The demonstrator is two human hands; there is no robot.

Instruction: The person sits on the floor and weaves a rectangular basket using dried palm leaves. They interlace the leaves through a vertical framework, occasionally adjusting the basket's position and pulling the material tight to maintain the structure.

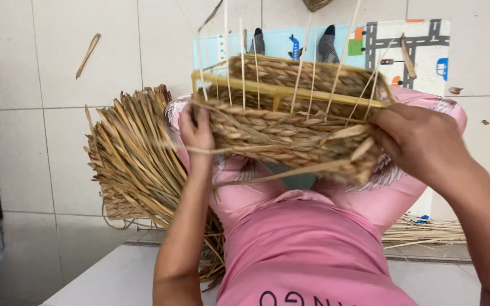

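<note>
A half-woven rectangular basket [290, 127] of braided straw rests on my lap, built around a yellow frame [290, 92] with thin upright canes sticking up. My left hand [195, 131] grips the basket's left end and pinches a straw strand running across the front wall. At the right corner, my right hand [421, 141] clasps the woven wall. A loose flat strand [279, 173] hangs below the basket. I sit cross-legged in pink clothes [307, 238], feet in dark socks [327, 45] beyond the basket.
A big bundle of dried straw [137, 161] lies on the white tiled floor to my left. More thin canes [423, 231] lie at my right. A play mat with road pattern [409, 45] sits ahead. Straw scraps [88, 55] dot the tiles.
</note>
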